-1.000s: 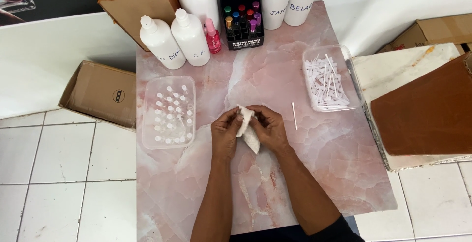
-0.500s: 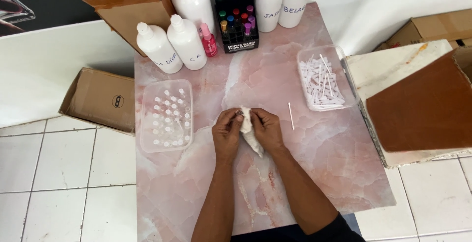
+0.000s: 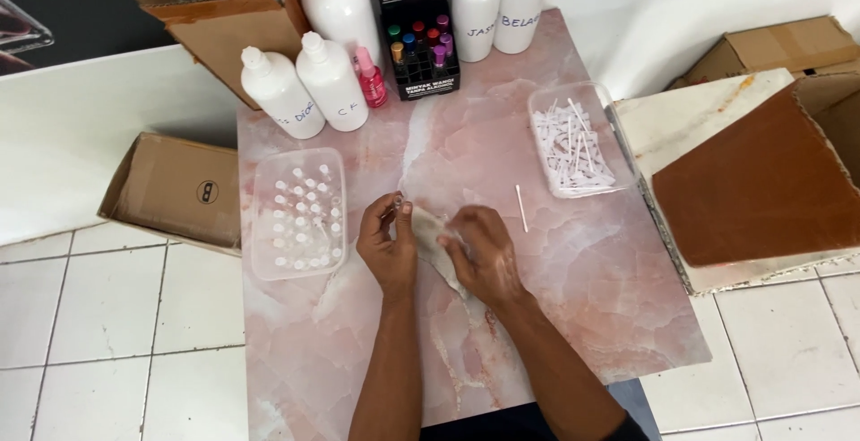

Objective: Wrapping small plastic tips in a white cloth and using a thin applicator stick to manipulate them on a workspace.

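Observation:
My left hand pinches a small clear glass vial between thumb and fingers, above the pink marble table. My right hand presses a pale cloth that lies on the table between both hands. The vial sits just left of the cloth's upper end. A clear tray with several small capped vials lies left of my left hand.
A clear tray of white sticks sits at the right, with one loose white stick beside it. White bottles, a pink bottle and a black display rack line the far edge. Cardboard boxes stand on the floor at both sides.
My hands have drawn slightly apart. The left hand now lifts a small vial clear of the cloth, and the right hand has flattened the cloth onto the table.

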